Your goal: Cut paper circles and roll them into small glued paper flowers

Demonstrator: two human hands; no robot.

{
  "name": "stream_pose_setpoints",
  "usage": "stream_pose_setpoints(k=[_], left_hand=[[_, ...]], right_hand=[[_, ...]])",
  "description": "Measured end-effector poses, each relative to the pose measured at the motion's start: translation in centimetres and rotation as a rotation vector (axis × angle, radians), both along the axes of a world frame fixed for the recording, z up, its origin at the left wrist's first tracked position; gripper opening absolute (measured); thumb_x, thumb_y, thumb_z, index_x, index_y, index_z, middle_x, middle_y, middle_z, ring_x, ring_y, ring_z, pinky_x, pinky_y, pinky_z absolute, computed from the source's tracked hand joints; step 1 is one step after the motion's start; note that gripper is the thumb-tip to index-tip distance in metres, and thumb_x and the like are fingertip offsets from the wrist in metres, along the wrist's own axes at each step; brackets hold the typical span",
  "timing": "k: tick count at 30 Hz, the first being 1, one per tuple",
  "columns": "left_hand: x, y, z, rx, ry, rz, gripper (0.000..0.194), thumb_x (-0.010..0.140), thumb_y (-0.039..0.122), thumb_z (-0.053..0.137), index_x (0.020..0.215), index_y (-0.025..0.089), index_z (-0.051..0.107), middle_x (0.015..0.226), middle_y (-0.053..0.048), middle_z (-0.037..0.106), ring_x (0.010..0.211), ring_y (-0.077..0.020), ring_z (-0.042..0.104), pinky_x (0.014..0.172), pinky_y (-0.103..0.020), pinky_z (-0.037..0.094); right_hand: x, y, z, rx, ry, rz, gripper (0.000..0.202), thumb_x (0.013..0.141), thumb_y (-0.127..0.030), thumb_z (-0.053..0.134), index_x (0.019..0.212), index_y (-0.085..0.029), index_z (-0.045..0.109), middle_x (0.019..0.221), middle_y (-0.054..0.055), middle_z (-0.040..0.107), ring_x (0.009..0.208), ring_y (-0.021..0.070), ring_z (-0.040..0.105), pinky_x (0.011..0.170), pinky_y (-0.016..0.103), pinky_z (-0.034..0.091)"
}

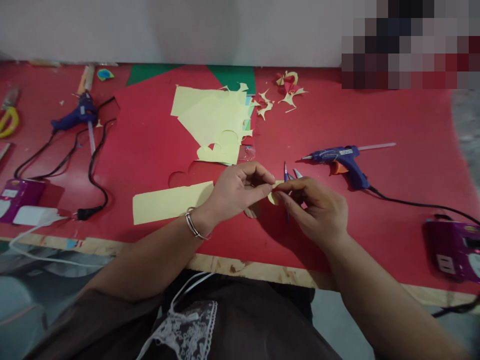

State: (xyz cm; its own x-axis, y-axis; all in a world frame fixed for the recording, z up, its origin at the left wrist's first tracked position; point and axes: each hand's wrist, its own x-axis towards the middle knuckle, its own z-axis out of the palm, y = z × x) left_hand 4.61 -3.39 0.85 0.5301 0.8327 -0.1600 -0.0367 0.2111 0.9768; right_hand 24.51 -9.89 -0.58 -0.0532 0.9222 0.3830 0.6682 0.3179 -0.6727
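Between my two hands is a small cut piece of yellow paper (275,198), held over the red table. My left hand (243,189) pinches its left edge with thumb and forefinger. From the other side my right hand (315,207) grips it between thumb and fingers, hiding part of its outline. Under the right hand lie scissors (297,173), mostly covered, and a thin blue tool (285,172). A long yellow paper strip (168,201) lies beneath and left of my left wrist. Larger yellow sheets (210,117) with rounded cutouts sit beyond the hands.
A blue glue gun (343,159) lies at right, its cord leading to a purple power box (455,247). Another glue gun (80,112) with loose cords is at left, near a second purple box (22,197). Yellow-handled scissors (9,117) lie far left. Paper scraps (290,90) are scattered at the back.
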Motion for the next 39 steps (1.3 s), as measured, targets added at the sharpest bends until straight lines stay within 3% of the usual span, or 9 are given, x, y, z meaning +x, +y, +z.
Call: stream_pose_setpoints(k=[8, 22, 29, 33, 39], left_hand=[[-0.28, 0.1, -0.12, -0.077, -0.04, -0.049, 0.017, 0.088, 0.029, 0.079, 0.093, 0.019, 0.065, 0.076, -0.002, 0.078, 0.044, -0.0144, 0.067, 0.043, -0.026, 0.057], [0.15, 0.1, -0.24, -0.21, -0.047, 0.1, 0.02, 0.076, 0.022, 0.084, 0.086, 0.017, 0.067, 0.07, 0.001, 0.067, 0.058, -0.0107, 0.066, 0.049, -0.02, 0.052], [0.25, 0.5, -0.79, -0.137, -0.124, 0.188, 0.018, 0.075, 0.02, 0.084, 0.081, 0.016, 0.068, 0.075, 0.002, 0.067, 0.067, -0.0074, 0.065, 0.067, -0.021, 0.056], [0.32, 0.38, -0.74, 0.023, -0.097, 0.207, 0.016, 0.077, 0.021, 0.083, 0.082, 0.016, 0.068, 0.077, 0.001, 0.068, 0.07, -0.0084, 0.065, 0.069, -0.022, 0.056], [0.4, -0.07, -0.46, 0.179, -0.093, 0.193, 0.013, 0.081, 0.018, 0.079, 0.083, 0.017, 0.066, 0.08, 0.001, 0.068, 0.072, -0.0087, 0.064, 0.069, -0.021, 0.055]], right_hand=[[-0.14, 0.02, 0.18, 0.024, -0.002, 0.029, 0.007, 0.099, -0.026, 0.071, 0.101, -0.024, 0.077, 0.084, 0.001, 0.079, 0.059, 0.0118, 0.065, 0.055, 0.026, 0.047], [-0.4, -0.12, -0.22, 0.101, -0.02, 0.004, 0.011, 0.098, -0.022, 0.075, 0.109, -0.024, 0.074, 0.087, 0.001, 0.079, 0.061, 0.011, 0.067, 0.055, 0.025, 0.05], [-0.54, 0.25, 0.27, 0.215, -0.017, 0.128, 0.016, 0.097, -0.012, 0.072, 0.107, -0.024, 0.073, 0.091, 0.003, 0.08, 0.075, 0.0148, 0.073, 0.061, 0.026, 0.053], [-0.53, 0.3, 0.69, 0.134, 0.065, 0.142, 0.009, 0.099, -0.016, 0.069, 0.101, -0.024, 0.073, 0.088, 0.002, 0.078, 0.073, 0.0138, 0.071, 0.061, 0.026, 0.051], [-0.29, -0.09, -0.22, -0.1, 0.25, -0.003, 0.006, 0.097, -0.027, 0.075, 0.1, -0.025, 0.071, 0.079, -0.002, 0.072, 0.058, 0.0106, 0.062, 0.054, 0.026, 0.044]])
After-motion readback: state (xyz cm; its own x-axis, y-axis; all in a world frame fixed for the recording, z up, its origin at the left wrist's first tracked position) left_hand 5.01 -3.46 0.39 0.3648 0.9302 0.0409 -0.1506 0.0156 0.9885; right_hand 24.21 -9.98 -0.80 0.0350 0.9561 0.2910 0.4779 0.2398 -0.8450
